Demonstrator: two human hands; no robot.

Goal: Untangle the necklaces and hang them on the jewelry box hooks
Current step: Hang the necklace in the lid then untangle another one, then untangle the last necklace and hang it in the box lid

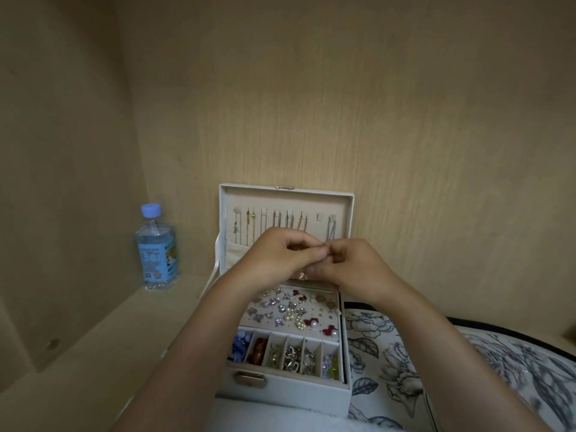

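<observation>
A white jewelry box [286,389] stands open in front of me, its lid [349,210] upright against the wooden back wall. Several chains [290,221] hang from the row of hooks inside the lid. My left hand [274,257] and my right hand [352,266] meet in front of the lid, fingertips together, pinching a small gold piece of a necklace [322,245]. The rest of that necklace is hidden behind my fingers. Below my hands, the tray holds earrings and pearls [293,310], and a row of compartments holds beads and rings [290,357].
A clear water bottle [157,247] with a blue cap and label stands to the left on the wooden shelf [93,338]. A floral grey-and-white cloth [436,363] lies to the right of the box. A white ribbon [212,275] hangs from the lid's left side.
</observation>
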